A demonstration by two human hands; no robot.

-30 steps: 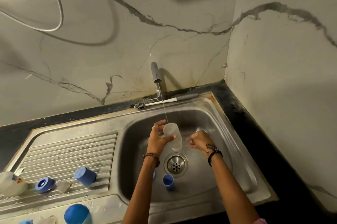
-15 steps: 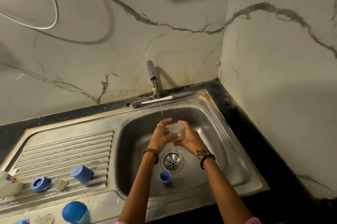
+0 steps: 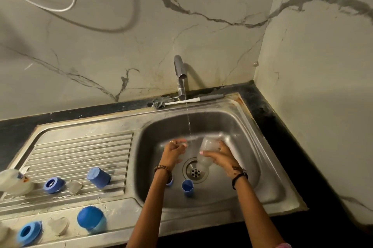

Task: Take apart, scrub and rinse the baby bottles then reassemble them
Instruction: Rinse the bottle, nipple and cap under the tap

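Note:
My right hand (image 3: 223,160) grips a clear baby bottle body (image 3: 205,151) low in the sink basin (image 3: 262,146), tilted with its mouth down over the drain (image 3: 195,171). A thin stream of water falls from the tap (image 3: 180,70) between my hands. Beside the bottle, my left hand (image 3: 174,151) sits just left of the stream with loosely bent fingers and holds nothing. A blue cap (image 3: 187,187) stands on the basin floor, and a second blue piece (image 3: 170,182) peeks out from under my left forearm.
A bottle brush (image 3: 187,102) lies on the sink's back ledge. The drainboard (image 3: 80,150) carries a blue cap (image 3: 99,178), a blue ring (image 3: 53,185), a clear nipple (image 3: 74,187) and a bottle (image 3: 14,182). Nearer me are a blue dome cap (image 3: 90,220), another ring (image 3: 29,232) and another nipple (image 3: 58,225).
The bottle passed from my left hand to my right, which tipped it mouth down over the drain. My left hand let go and now sits beside the stream.

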